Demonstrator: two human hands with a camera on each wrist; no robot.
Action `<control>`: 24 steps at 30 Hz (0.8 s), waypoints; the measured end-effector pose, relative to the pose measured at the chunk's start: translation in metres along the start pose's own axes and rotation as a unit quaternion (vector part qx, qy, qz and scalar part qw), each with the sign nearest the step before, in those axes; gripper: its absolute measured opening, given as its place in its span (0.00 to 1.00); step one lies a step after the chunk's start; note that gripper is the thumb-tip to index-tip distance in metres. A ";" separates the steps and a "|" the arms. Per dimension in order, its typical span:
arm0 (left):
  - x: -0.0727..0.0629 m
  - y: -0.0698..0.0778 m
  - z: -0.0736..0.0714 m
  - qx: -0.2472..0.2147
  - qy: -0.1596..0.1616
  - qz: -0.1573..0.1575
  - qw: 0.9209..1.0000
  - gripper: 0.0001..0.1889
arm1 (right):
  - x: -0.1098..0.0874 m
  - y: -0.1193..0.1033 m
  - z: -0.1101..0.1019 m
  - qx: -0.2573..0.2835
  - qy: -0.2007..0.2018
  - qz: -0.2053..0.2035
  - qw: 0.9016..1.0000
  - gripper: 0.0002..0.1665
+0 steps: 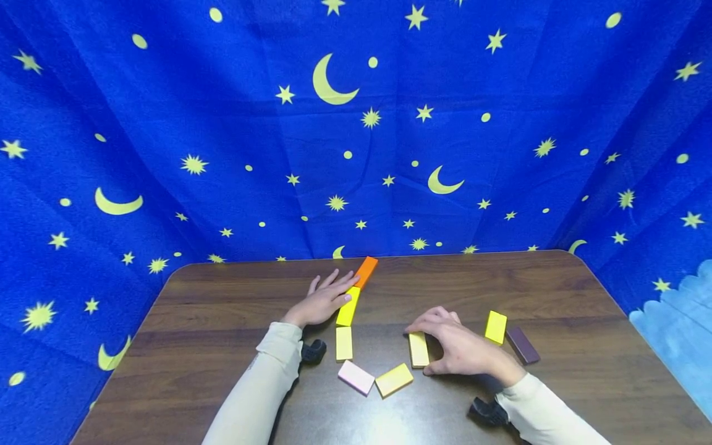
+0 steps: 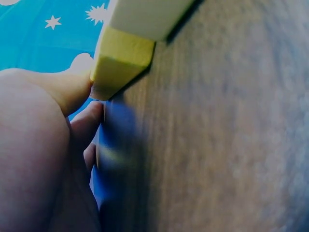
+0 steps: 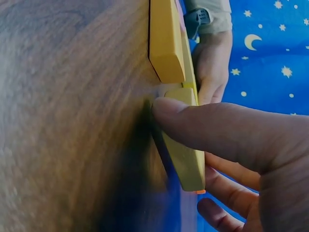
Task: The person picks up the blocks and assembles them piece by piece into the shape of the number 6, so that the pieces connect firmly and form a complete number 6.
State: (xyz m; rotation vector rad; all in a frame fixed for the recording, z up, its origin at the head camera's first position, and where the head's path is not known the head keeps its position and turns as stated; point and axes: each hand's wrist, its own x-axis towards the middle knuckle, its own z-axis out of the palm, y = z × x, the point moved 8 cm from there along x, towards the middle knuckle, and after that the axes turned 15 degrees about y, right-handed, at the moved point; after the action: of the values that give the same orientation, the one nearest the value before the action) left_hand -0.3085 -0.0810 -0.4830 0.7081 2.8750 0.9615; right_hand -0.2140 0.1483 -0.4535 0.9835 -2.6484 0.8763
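Observation:
My right hand (image 1: 458, 346) pinches a pale yellow block (image 1: 419, 350) between thumb and fingers, low over the tabletop; in the right wrist view the thumb lies on that block's near end. With fingers stretched out, my left hand (image 1: 319, 303) touches a bright yellow block (image 1: 347, 314) and reaches the lower end of an orange block (image 1: 366, 272). A light yellow block (image 1: 344, 343), a pink block (image 1: 356, 377) and a deeper yellow block (image 1: 394, 380) continue the curved row from there toward the right hand.
Right of the right hand lie another bright yellow block (image 1: 495, 327) and a dark purple block (image 1: 523, 345). Behind the brown wooden table (image 1: 222, 309) hangs a blue curtain (image 1: 233, 123) with moons and stars. Black wrist straps show under both sleeves.

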 end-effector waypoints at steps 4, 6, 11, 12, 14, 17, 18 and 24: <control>0.000 0.000 0.000 -0.001 -0.002 -0.001 1.000 0.28 | 0.001 -0.001 0.003 -0.001 -0.009 0.007 1.000 0.43; 0.000 0.000 0.000 -0.002 -0.002 -0.001 1.000 0.28 | 0.001 0.000 0.004 0.001 -0.013 0.013 1.000 0.43; 0.000 -0.001 0.000 -0.004 -0.002 -0.003 1.000 0.28 | 0.001 -0.002 0.003 -0.001 -0.005 0.005 1.000 0.42; 0.000 -0.001 0.000 -0.004 -0.002 -0.003 1.000 0.28 | 0.001 -0.003 0.004 -0.003 -0.003 0.002 1.000 0.42; 0.000 -0.001 0.001 -0.003 -0.003 -0.004 1.000 0.28 | 0.000 -0.003 0.004 -0.007 -0.001 0.001 1.000 0.42; 0.000 -0.002 0.001 -0.003 0.000 -0.002 1.000 0.28 | 0.000 -0.003 0.004 -0.014 -0.003 0.007 1.000 0.42; 0.000 -0.002 0.001 -0.003 0.001 -0.001 1.000 0.28 | 0.000 -0.002 0.005 -0.015 -0.004 0.012 1.000 0.42; 0.001 -0.001 0.000 0.000 0.001 0.000 1.000 0.28 | -0.001 -0.001 0.004 -0.022 -0.003 0.023 0.999 0.42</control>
State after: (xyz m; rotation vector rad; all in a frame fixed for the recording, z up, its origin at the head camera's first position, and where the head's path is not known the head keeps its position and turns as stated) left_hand -0.3097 -0.0811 -0.4840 0.7080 2.8775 0.9616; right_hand -0.2128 0.1460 -0.4570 0.9202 -2.6924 0.8222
